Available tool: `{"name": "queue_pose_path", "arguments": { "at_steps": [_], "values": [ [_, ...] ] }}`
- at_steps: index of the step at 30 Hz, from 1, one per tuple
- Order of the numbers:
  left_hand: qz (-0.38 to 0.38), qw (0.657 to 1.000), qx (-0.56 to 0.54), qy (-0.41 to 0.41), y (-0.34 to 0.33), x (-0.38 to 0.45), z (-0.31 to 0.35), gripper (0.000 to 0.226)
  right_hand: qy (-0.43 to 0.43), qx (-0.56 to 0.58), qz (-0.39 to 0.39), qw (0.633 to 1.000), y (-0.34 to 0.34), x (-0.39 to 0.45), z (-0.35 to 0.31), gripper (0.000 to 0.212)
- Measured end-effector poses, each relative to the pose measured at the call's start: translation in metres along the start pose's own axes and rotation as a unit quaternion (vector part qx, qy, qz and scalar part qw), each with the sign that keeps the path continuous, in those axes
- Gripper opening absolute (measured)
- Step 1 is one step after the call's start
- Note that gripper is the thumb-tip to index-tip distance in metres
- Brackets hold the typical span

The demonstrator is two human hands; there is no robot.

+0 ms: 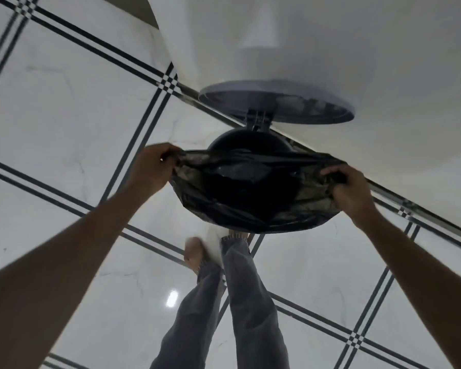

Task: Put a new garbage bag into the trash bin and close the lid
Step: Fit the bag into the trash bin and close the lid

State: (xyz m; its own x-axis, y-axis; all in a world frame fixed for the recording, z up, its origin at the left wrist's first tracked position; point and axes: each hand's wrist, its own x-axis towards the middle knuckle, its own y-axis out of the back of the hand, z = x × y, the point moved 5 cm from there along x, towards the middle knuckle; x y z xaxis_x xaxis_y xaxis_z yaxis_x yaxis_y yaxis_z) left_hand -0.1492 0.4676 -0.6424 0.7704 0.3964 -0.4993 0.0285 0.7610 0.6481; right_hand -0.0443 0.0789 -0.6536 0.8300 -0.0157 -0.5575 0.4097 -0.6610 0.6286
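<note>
Both hands point(155, 166) stretching bag point(253, 193), over bin point(250, 141)

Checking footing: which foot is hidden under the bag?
The right foot, mostly covered by the black garbage bag; the bare left foot shows fully on the tiled floor.

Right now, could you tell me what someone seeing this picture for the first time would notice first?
The black garbage bag at the centre, stretched wide open between the left hand and the right hand, each gripping one side of its mouth. Just behind it stands the dark round trash bin, its lid swung up against the white wall. All around lies glossy white tiled floor with black stripes.
</note>
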Motion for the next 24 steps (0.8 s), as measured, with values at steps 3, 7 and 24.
{"name": "queue_pose_path", "arguments": {
  "at_steps": [3, 7, 24],
  "values": [
    [-0.024, 1.0, 0.004, -0.009, -0.024, 0.041, -0.013, 0.03, -0.061, 0.111, -0.079, 0.989, -0.022, 0.034, 0.008, 0.032],
    [-0.048, 0.998, 0.013, -0.037, -0.052, 0.078, -0.028, 0.023, -0.14, 0.24, -0.159, 0.947, -0.041, 0.066, 0.022, 0.018],
    [-0.016, 0.988, -0.155, 0.015, -0.089, 0.136, -0.025, 0.03, -0.093, 0.341, -0.147, 0.924, -0.07, 0.129, 0.045, 0.04]
  ]
}}
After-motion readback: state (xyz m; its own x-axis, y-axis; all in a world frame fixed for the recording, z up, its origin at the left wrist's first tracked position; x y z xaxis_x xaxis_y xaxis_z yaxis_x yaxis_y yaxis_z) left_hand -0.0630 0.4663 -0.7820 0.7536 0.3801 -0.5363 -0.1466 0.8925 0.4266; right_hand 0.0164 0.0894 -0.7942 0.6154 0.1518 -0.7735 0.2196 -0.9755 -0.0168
